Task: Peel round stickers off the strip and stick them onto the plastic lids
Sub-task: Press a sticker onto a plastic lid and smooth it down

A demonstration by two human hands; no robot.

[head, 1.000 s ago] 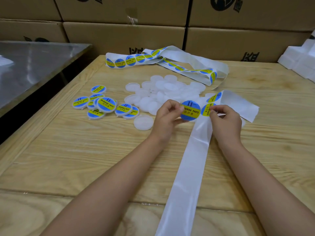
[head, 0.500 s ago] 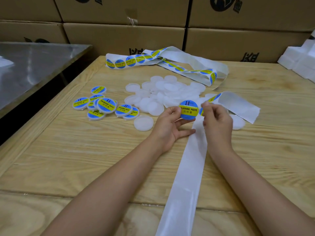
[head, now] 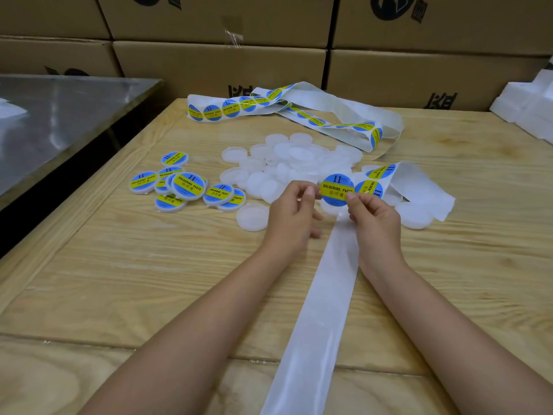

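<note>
Now that the right hand (head: 376,217) has come off the strip (head: 329,295) to pinch the peeled sticker (head: 337,190) at its lower right edge, the left hand (head: 291,214) curls at the left rim; whether it still grips, I cannot tell. The sticker hangs free just above the bare lids (head: 299,154), ready to be placed, I'd say.

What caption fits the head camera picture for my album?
Left hand and right hand pinch a round sticker over the white strip, beside plain lids.
</note>
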